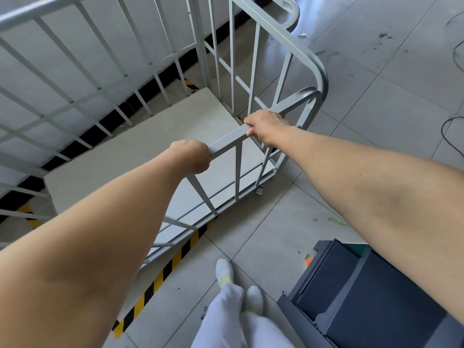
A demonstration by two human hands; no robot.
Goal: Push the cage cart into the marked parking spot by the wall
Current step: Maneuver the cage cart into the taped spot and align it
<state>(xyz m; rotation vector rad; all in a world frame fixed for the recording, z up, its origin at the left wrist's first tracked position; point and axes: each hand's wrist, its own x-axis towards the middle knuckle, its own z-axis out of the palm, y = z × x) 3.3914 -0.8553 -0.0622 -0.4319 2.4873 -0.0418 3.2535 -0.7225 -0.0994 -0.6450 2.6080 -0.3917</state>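
Observation:
A grey metal cage cart (319, 79) with barred sides and a pale flat deck (140, 146) stands in front of me, close to a white wall. My left hand (192, 155) and my right hand (266, 126) are both closed around the near top rail (227, 139) of the cart, arms stretched out. Black-and-yellow striped floor tape (160, 277) runs along the cart's near bottom edge, and more of it shows by the wall beyond the cart (190, 85). The cart's deck lies between these tape lines. A small caster (259, 190) shows under the near right corner.
A dark grey box or cabinet (364, 297) stands on the tiled floor at lower right, close to my feet (226, 272). Thin cables (449, 136) trail over the tiles at far right. The white wall with a black skirting (82, 144) lies behind the cart.

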